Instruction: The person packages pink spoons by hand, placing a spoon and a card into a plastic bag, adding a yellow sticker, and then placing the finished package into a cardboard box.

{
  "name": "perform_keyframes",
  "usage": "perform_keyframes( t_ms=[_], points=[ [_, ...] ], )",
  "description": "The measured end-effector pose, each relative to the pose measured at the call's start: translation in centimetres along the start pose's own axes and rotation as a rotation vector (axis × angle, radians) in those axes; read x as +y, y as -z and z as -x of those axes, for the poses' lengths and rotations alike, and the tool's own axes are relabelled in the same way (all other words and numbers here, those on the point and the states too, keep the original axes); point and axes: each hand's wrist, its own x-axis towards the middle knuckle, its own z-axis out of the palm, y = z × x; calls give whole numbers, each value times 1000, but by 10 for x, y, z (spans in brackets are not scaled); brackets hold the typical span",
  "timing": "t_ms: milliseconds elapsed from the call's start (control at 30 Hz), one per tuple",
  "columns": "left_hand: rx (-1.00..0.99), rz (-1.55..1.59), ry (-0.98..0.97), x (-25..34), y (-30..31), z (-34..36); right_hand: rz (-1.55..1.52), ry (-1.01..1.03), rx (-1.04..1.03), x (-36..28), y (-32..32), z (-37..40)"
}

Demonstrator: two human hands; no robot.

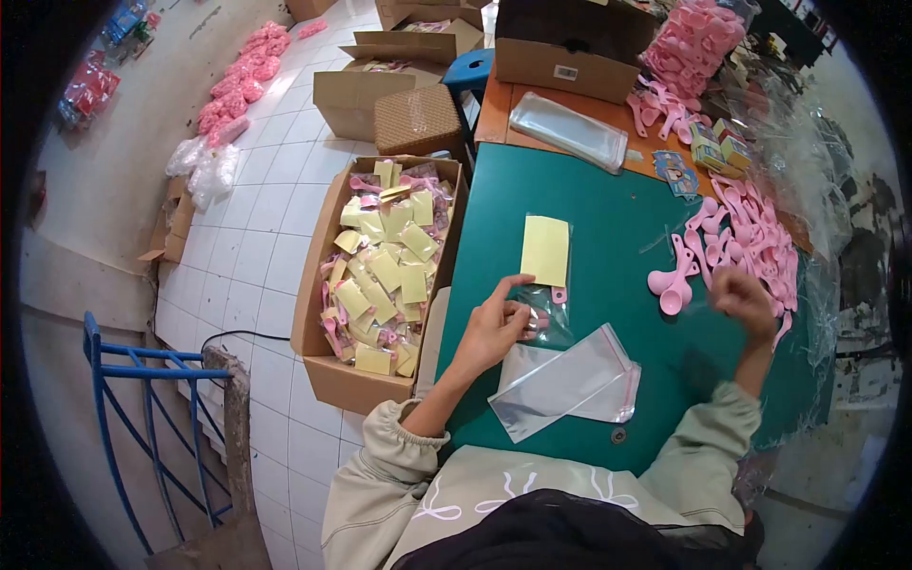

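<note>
My left hand (496,323) is at a clear plastic bag (560,328) on the green table, index finger stretched to its edge and the other fingers curled onto the film. Inside the bag are a yellow card (545,249) and a pink spoon, of which only the handle end (559,294) shows below the card. Just under this hand lie flat clear plastic bags (570,380), overlapping at an angle. Over at the right, my right hand (744,302) is blurred beside a pile of pink measuring spoons (755,233), its fingers bent. A few more spoons (674,280) lie left of it.
Left of the table stands a cardboard box (347,380) full of bagged spoons with yellow cards. A stack of clear bags (570,131), small boxes (720,147) and a large pack of pink spoons (695,43) occupy the far end. A blue metal frame (147,351) stands left.
</note>
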Motion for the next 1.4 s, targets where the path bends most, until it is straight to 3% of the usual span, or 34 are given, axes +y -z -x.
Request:
perform_keyframes(
  t_ms=[67, 200, 267, 300, 333, 367, 433, 567, 667, 767, 967, 1067, 1133, 1400],
  points=[
    [-51, -50, 18, 1, 2, 0, 322, -243, 569, 7, 44, 13],
    [-73, 5, 53, -6, 4, -3, 1081, -213, 810, 37, 47, 30],
    [-106, 46, 42, -6, 7, -4, 1142, 8, 783, 43, -1, 12],
    [-121, 109, 35, -1, 5, -2, 954, -173, 624, -4, -56, -21],
    [-138, 169, 29, 3, 3, 0, 783, 113, 396, -19, -91, -39],
    [-155, 211, 45, 5, 3, 1, 719, 142, 242, -17, -119, -53],
    [-163, 244, 62, 12, 3, 7, 528, 176, 162, -21, -162, -69],
    [-231, 319, 22, 12, 7, 16, 495, 369, 272, 9, -179, -82],
    [-234, 291, -16, 12, 10, 17, 416, 357, 309, 7, -174, -79],
    [-137, -10, -103, 10, 6, 14, 341, 354, 266, 5, -173, -77],
    [-17, -324, -207, -1, 2, 9, 103, 161, 138, 5, -166, -77],
    [54, -320, -221, -5, -4, 12, -336, 10, 135, 19, -174, -79],
    [86, -373, -208, -4, -6, 12, -414, -82, 133, 14, -176, -80],
    [131, -333, -150, -6, -9, 7, -372, -128, 277, 19, -182, -85]
  ],
)
